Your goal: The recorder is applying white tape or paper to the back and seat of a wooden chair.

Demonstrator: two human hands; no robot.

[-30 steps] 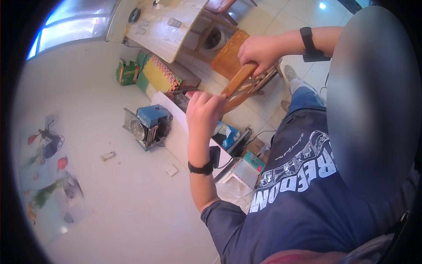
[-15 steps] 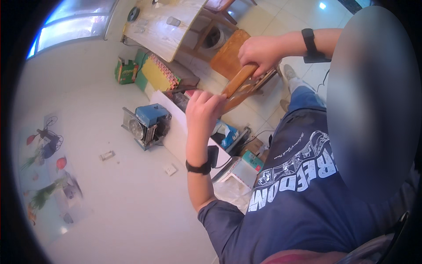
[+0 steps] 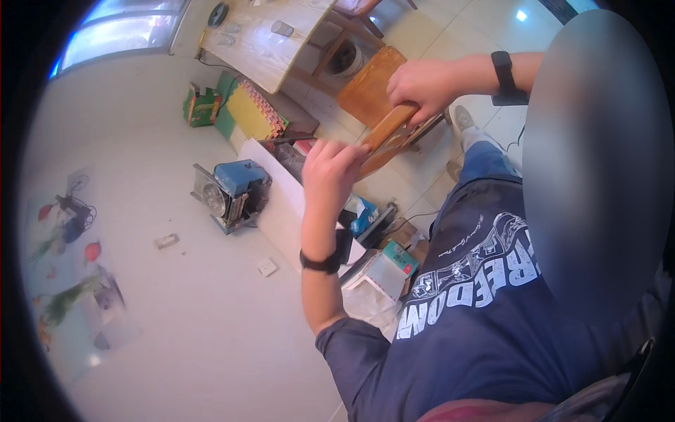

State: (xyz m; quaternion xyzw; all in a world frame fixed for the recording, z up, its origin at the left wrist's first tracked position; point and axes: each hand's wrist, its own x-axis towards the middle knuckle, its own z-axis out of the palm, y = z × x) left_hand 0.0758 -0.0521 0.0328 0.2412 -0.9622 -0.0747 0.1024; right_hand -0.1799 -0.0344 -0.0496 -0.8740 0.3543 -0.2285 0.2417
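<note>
Head view is showing us our left hand and right hand both gripping the top rail of a wooden chair; we are seeing its seat near the pale table.

Wooden chair (orange-brown, open-framed back), near table.

Table far off, window to its left!
And here's a green box beside yellow foam mats, a blue machine nearer, flower picture on the left wall.
</note>
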